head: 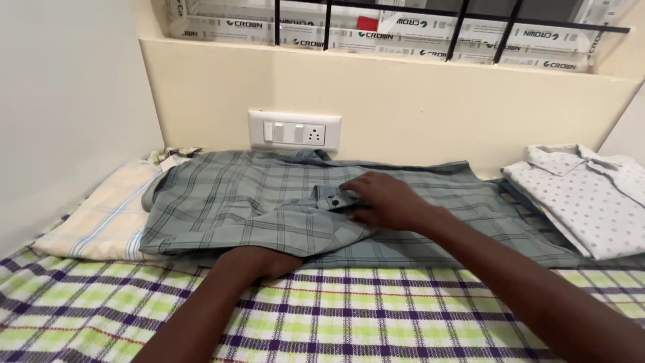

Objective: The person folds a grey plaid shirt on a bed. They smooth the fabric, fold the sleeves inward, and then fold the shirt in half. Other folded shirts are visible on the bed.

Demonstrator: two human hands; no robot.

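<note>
A grey-green checked shirt (235,202) lies spread flat on the bed, reaching from the pillow to the right. My right hand (383,200) rests palm down on its middle, fingers on the buttoned cuff (334,198) of a sleeve folded across the body. My left hand (262,259) is pushed under the shirt's near edge; the fabric hides its fingers, and only the wrist and forearm show.
A green, purple and white checked bedsheet (349,316) covers the near bed. A pale striped pillow (107,215) lies at left. A folded white dotted shirt (584,195) sits at right. A wall switch plate (294,131) and a barred window ledge (403,54) are behind.
</note>
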